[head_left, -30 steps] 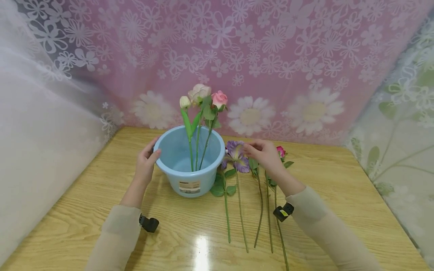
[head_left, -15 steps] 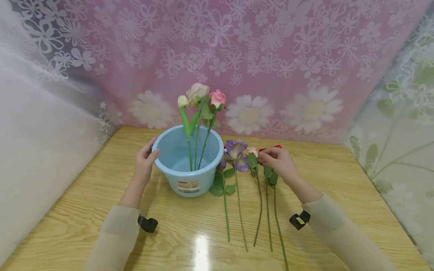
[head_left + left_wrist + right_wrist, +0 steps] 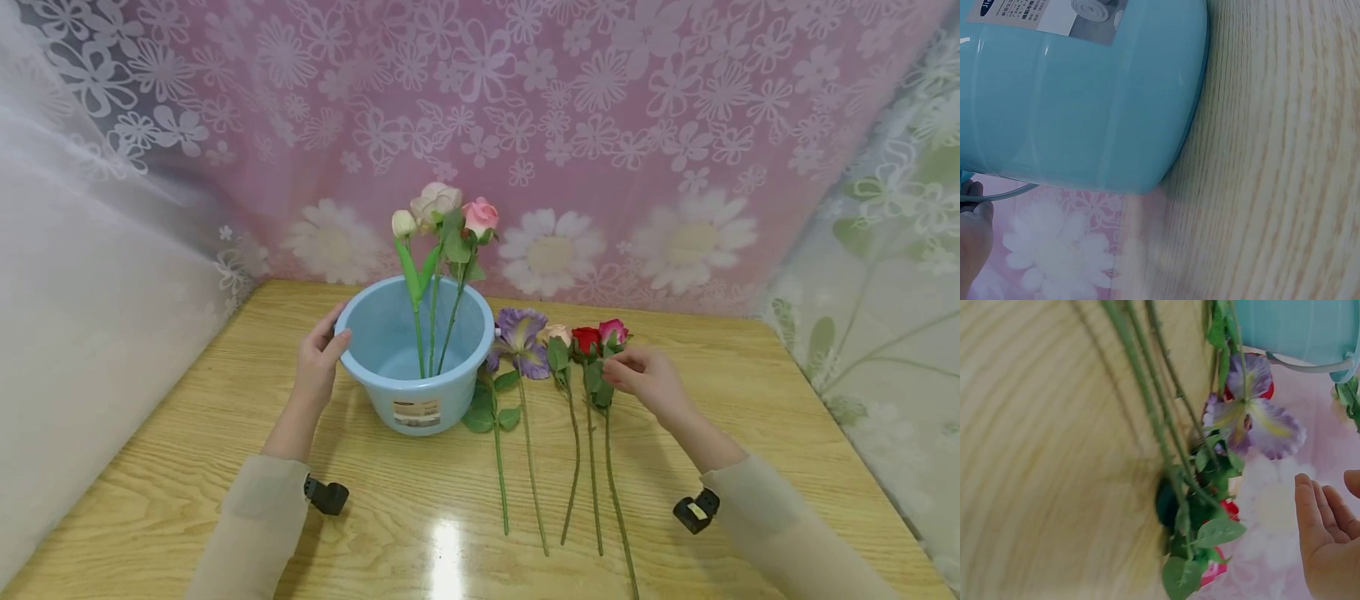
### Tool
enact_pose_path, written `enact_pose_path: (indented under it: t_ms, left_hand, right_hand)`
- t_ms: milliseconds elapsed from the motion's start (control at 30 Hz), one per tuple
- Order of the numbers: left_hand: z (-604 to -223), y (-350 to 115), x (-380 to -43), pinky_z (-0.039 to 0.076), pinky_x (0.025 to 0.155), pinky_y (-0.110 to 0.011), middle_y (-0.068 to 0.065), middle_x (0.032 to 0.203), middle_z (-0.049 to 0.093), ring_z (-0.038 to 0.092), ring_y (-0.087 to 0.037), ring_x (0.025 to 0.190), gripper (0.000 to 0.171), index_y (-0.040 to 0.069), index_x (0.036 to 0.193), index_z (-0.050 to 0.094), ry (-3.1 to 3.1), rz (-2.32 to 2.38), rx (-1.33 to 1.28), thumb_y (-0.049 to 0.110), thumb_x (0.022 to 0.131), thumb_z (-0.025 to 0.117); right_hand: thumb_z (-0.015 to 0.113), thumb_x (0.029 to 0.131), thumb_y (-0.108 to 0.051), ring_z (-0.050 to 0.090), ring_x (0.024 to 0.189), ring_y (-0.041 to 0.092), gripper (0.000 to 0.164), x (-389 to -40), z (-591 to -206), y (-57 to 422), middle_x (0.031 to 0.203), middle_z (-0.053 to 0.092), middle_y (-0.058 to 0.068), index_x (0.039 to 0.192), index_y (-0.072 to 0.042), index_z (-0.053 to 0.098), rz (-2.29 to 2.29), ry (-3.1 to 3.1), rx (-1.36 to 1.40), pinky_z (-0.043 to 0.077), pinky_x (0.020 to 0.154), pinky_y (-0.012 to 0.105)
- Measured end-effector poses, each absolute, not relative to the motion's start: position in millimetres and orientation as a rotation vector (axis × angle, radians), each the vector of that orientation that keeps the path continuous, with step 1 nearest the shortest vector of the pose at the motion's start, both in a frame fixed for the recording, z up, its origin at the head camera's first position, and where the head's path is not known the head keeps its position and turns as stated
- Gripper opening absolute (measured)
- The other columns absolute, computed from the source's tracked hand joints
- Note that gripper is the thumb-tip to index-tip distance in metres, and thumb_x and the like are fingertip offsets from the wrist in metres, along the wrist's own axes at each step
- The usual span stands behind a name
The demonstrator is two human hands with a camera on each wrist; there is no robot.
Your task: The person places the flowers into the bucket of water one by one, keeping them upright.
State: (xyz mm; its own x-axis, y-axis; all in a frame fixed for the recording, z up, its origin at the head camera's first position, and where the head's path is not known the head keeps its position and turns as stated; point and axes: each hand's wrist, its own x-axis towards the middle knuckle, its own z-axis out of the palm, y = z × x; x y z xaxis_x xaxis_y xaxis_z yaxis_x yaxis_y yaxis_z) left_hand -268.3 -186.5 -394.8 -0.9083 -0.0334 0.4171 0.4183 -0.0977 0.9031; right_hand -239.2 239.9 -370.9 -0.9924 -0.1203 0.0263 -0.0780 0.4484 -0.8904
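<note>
A light blue bucket [image 3: 461, 400] stands on the table, gripped at its left rim by my left hand [image 3: 318, 362], thumb on the rim. Inside it lean a white tulip [image 3: 403, 223], a cream flower [image 3: 437, 202] and a pink rose [image 3: 480, 217]. To its right lie a purple iris [image 3: 520, 337], a peach rose [image 3: 557, 335], a red rose [image 3: 587, 341] and a magenta rose [image 3: 613, 331]. Just beside the magenta rose's leaves is my right hand [image 3: 648, 383]; the right wrist view shows its fingers [image 3: 1314, 515] extended, holding nothing.
A leafy stem [image 3: 498, 475] lies closest to the bucket, its bloom mostly hidden behind it. The flower stems point toward the front of the wooden table [image 3: 360, 533]. A pink floral curtain [image 3: 570, 150] hangs at the back, with pale curtains on both sides.
My right hand has moved right from the iris, across the roses, to the magenta rose's right side, uncovering the red and magenta blooms. The left hand and bucket have stayed in place.
</note>
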Motion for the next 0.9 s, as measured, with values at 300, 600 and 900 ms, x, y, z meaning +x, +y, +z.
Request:
enact_pose_path:
  t_ms: [300,600,900]
  left_hand:
    - [-394.7,-186.4,-268.1,0.04,0.087,-0.021,-0.022,0.134,0.034,0.037,-0.024,0.119,0.046,-0.01,0.132,0.032,-1.853,-2.086,-0.425,0.0,0.089,0.044]
    - [-394.0,-185.6,-267.2,0.041,0.086,-0.02,-0.024,0.134,0.034,0.039,-0.021,0.117,0.046,-0.011,0.131,0.032,-1.849,-2.084,-0.426,-0.001,0.088,0.043]
    - [-394.3,-185.7,-268.0,0.04,0.086,-0.019,-0.023,0.133,0.036,0.038,-0.023,0.118,0.045,-0.01,0.131,0.033,-1.852,-2.067,-0.421,0.0,0.088,0.044]
  right_hand:
    - [0.05,0.091,-0.018,0.056,0.094,0.035,0.04,-232.8,-384.2,254.4,0.102,0.056,0.028,0.11,0.017,0.05,-1.576,2.616,-0.142,0.048,0.078,0.033]
    - [0.051,0.09,-0.016,0.058,0.09,0.032,0.038,-228.1,-402.6,260.9,0.099,0.057,0.026,0.11,0.016,0.049,-1.581,2.527,-0.055,0.049,0.076,0.036]
    - [0.049,0.089,-0.009,0.061,0.079,0.022,0.034,-225.4,-415.2,261.7,0.086,0.062,0.015,0.109,0.019,0.048,-1.556,2.419,0.041,0.051,0.071,0.034]
